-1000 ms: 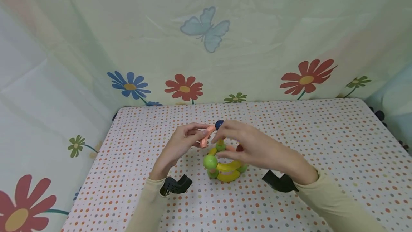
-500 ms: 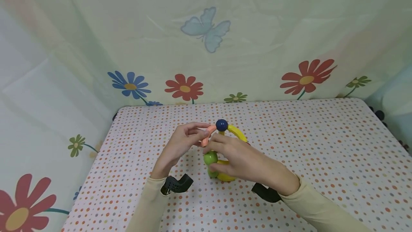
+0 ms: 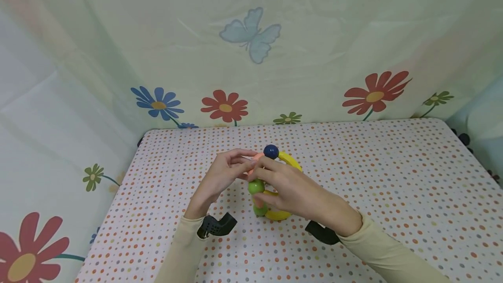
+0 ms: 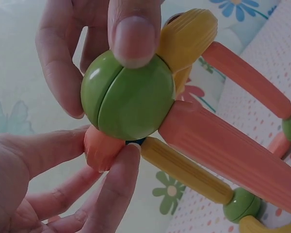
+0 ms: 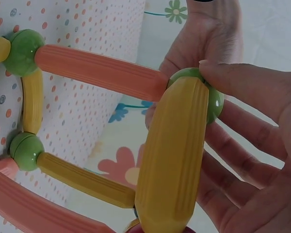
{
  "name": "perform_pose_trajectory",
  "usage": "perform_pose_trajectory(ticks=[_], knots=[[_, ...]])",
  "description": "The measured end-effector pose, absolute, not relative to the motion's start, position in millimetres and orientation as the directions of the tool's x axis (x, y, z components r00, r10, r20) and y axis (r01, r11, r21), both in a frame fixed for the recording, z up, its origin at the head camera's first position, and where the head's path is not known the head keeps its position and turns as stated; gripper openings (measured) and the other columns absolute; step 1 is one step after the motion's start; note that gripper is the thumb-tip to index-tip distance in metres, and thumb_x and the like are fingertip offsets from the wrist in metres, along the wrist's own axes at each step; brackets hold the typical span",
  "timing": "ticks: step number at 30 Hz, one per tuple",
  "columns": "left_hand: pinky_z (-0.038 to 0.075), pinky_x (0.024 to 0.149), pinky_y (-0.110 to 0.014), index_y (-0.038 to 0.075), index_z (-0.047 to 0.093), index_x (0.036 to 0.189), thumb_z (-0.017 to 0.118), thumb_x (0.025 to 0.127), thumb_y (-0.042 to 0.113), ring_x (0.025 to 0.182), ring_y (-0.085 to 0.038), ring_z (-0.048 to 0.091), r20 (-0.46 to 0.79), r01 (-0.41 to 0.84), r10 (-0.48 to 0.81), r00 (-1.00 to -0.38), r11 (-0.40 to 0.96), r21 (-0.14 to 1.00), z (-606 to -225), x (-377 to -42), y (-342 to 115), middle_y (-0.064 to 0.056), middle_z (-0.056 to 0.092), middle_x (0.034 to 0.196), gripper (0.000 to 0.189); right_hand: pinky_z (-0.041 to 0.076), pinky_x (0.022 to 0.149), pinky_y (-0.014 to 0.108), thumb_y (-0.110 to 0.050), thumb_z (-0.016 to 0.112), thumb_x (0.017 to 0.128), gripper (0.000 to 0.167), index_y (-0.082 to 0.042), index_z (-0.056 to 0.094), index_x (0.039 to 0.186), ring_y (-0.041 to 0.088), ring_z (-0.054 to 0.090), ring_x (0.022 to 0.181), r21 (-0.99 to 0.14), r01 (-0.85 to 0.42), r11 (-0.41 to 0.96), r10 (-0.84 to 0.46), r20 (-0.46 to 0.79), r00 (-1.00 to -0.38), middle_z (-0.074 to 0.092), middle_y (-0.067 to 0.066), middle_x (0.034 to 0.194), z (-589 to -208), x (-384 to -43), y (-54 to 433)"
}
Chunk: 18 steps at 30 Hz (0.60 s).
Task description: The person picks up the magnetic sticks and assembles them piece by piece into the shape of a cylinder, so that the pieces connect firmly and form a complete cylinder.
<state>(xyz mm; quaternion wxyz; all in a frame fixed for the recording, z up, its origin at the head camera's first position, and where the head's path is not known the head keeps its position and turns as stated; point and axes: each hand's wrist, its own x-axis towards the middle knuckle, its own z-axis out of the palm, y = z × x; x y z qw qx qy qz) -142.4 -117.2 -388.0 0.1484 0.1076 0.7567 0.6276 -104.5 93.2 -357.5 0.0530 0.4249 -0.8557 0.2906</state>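
Note:
In the head view, my left hand [image 3: 220,178] pinches a curved orange toy stick [image 3: 257,157] between thumb and fingers. The stick's lower end meets a green ball [image 4: 128,94] in the left wrist view. My right hand [image 3: 302,191] grips that ball, its thumb pressing on one side. The ball tops an upright orange stick [image 4: 233,155] of a standing frame made of sticks and balls. A thick yellow stick [image 5: 172,155] also runs from it. A dark blue ball [image 3: 271,151] stands at the frame's far corner. My right hand hides much of the frame in the head view.
Lower green balls [image 5: 26,151] and yellow sticks [image 3: 277,215] form the frame's base on the dotted tablecloth [image 3: 353,156]. Behind the table hangs a curtain [image 3: 314,56] with flower prints.
My right hand has moved left and down from beside the blue ball to the green ball, then slightly up with it. My left hand keeps its hold on the orange stick, nearly still.

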Motion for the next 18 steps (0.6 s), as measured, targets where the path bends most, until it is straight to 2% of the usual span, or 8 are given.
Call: perform_pose_trajectory(ticks=[4,8,12,15,18], knots=[[0.055,0.095,-0.06,0.005,0.067,0.134,0.067,0.103,0.019,0.088,-0.022,0.073,-0.087,-0.024,0.347,-0.934,0.184,0.983,-388,-142,-117,-0.01,0.076,0.105,0.034,0.057,0.078,0.025,-0.013,0.09,0.084,0.031,-0.006,0.073,0.109,0.015,0.062,0.09,-0.447,-0.762,0.469,-0.694,0.346,-0.631,0.061,0.001,0.108,-356,-104,93],[0.057,0.093,-0.056,0.004,0.066,0.135,0.062,0.107,0.021,0.095,-0.023,0.072,-0.059,0.002,0.352,-0.934,0.171,0.985,-393,-141,-119,-0.012,0.074,0.114,0.034,0.055,0.072,0.026,-0.014,0.084,0.091,0.024,-0.011,0.072,0.112,0.013,0.061,0.091,-0.498,-0.734,0.461,-0.652,0.372,-0.661,0.062,-0.002,0.111,-350,-103,102],[0.059,0.091,-0.047,0.001,0.062,0.138,0.057,0.106,0.006,0.106,-0.028,0.07,-0.032,0.083,0.366,-0.93,0.293,0.952,-405,-135,-124,-0.015,0.069,0.122,0.032,0.055,0.069,0.028,-0.007,0.076,0.096,0.015,-0.013,0.073,0.11,0.01,0.062,0.088,-0.555,-0.673,0.489,-0.504,0.45,-0.737,0.065,-0.004,0.106,-344,-106,127],[0.057,0.093,-0.043,0.0,0.055,0.144,0.066,0.097,-0.004,0.115,-0.031,0.064,-0.085,0.124,0.426,-0.901,0.439,0.89,-420,-127,-130,-0.016,0.062,0.13,0.049,0.058,0.074,0.031,-0.001,0.075,0.095,0.016,-0.008,0.073,0.109,0.014,0.065,0.088,-0.571,-0.608,0.552,-0.381,0.476,-0.793,0.069,0.001,0.104,-351,-113,152],[0.054,0.094,-0.041,-0.001,0.046,0.151,0.082,0.089,0.004,0.117,-0.029,0.057,-0.143,0.15,0.49,-0.86,0.51,0.847,-438,-120,-131,-0.015,0.054,0.135,0.072,0.059,0.077,0.036,0.002,0.074,0.095,0.017,-0.003,0.071,0.11,0.021,0.065,0.09,-0.614,-0.499,0.611,-0.322,0.383,-0.866,0.069,0.008,0.106,-372,-120,174]])
